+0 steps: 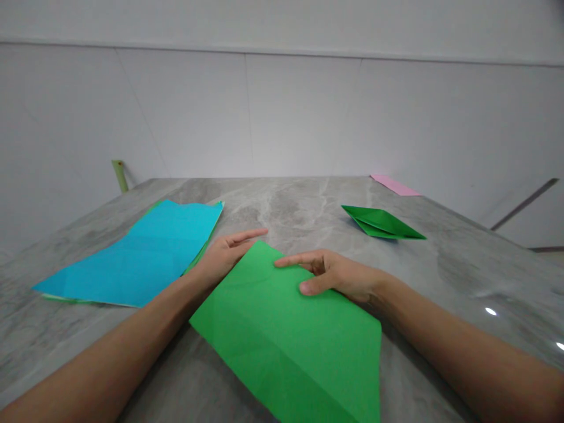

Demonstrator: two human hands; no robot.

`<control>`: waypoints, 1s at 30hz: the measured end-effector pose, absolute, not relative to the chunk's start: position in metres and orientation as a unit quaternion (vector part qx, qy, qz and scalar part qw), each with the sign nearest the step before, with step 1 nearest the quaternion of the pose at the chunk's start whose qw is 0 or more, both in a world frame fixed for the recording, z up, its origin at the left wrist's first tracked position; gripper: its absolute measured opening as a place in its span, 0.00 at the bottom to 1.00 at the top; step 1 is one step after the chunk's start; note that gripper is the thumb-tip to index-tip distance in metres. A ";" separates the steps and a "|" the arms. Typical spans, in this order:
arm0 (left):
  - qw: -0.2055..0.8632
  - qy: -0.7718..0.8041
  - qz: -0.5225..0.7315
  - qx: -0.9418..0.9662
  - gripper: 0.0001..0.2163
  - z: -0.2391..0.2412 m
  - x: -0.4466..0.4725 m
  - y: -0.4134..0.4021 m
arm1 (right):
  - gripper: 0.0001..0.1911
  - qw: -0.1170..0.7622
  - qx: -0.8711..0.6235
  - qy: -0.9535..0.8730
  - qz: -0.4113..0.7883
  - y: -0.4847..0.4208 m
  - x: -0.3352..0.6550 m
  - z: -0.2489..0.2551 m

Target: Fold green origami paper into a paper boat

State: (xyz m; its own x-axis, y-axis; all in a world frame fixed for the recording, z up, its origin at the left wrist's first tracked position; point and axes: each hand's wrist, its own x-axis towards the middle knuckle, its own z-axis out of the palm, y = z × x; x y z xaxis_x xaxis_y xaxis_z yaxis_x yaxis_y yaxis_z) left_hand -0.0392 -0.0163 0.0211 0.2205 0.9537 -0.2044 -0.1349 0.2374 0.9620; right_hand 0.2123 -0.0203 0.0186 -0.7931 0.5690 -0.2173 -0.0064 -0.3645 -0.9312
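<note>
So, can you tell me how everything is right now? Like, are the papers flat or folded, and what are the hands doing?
left hand: open, at the green sheet's edge
right hand: open, fingers resting on the green sheet
green paper sheet: lying flat, creased
blue paper sheet: lying flat, creased
second green sheet: under the blue sheet, edges showing
folded green paper: folded into a pointed shape
pink paper: lying flat at the far table edge

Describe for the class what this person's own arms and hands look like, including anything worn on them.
The left hand and right hand are bare, with no gloves or rings showing. The left forearm and right forearm are bare too: no sleeve, watch, bracelet or marking shows on either within the view.
</note>
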 end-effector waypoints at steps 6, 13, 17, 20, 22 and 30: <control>0.741 0.383 0.472 0.285 0.28 0.034 -0.037 -0.016 | 0.36 0.420 -0.379 -0.404 0.719 -0.008 0.215 0.021; 0.695 0.449 0.432 0.358 0.11 0.018 -0.022 -0.024 | 0.35 0.409 -0.435 -0.503 0.625 -0.008 0.208 0.009; 0.677 0.454 0.398 0.421 0.13 0.016 -0.022 -0.028 | 0.31 0.410 -0.476 -0.667 0.401 -0.007 0.212 0.007; 0.676 0.443 0.336 0.484 0.19 0.016 -0.021 -0.034 | 0.24 0.415 -0.474 -0.742 0.227 -0.004 0.217 0.008; 0.651 0.454 0.312 0.521 0.24 0.014 -0.017 -0.038 | 0.23 0.396 -0.465 -0.764 0.209 -0.004 0.216 0.007; 0.557 0.435 0.309 0.636 0.35 0.008 -0.003 -0.051 | 0.15 0.335 -0.462 -0.783 0.249 -0.005 0.200 0.003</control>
